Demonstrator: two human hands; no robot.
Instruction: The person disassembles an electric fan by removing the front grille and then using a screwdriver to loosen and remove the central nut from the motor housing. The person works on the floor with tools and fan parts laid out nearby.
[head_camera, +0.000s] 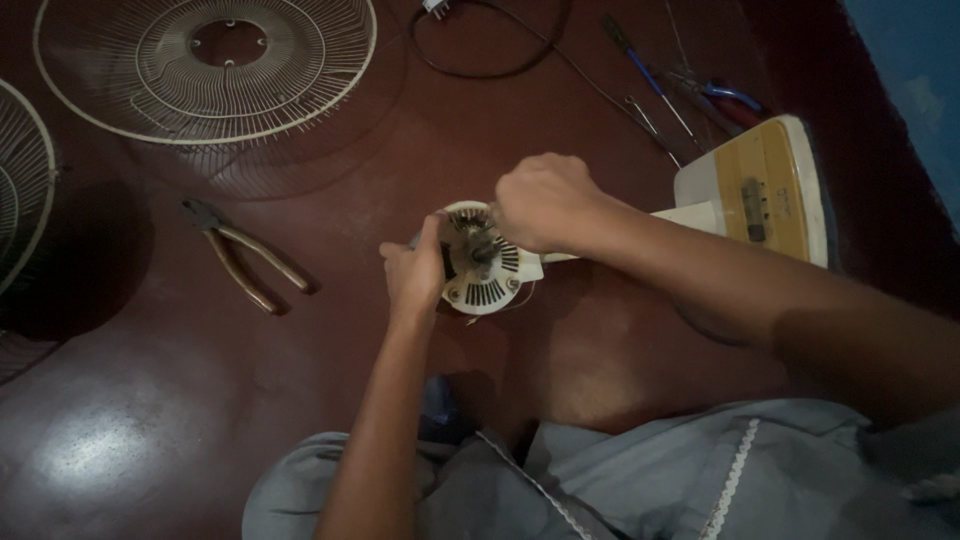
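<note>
Head view: the person's left hand clasped the side of a round white plastic fan motor housing, dusty, vents and screws showing on its face. The right hand sat clenched over the top edge of the housing, at the rusty central shaft; whether it pinched the shaft or a small tool could not be told, fingers hid it. The housing lay on the dark red polished floor between both hands, joined by a white neck to the cream-and-yellow fan base with control panel, out past the right forearm.

Left of the left hand: rusty brown-handled pliers, well apart. Beyond them, a round white wire fan guard; a second guard cut by the frame edge. Beyond the right hand: a black power cord, a blue-handled screwdriver, blue-handled pliers.

Risks, judged: the housing rested loose on a slick floor, so a hard twist could spin or slip it out of the left-hand clasp. Fingers close to corroded metal could get scraped. Loose screws could roll off unseen on the dark floor.

Labels: a small dark rectangular control strip on the yellow panel; print too small to tell.
</note>
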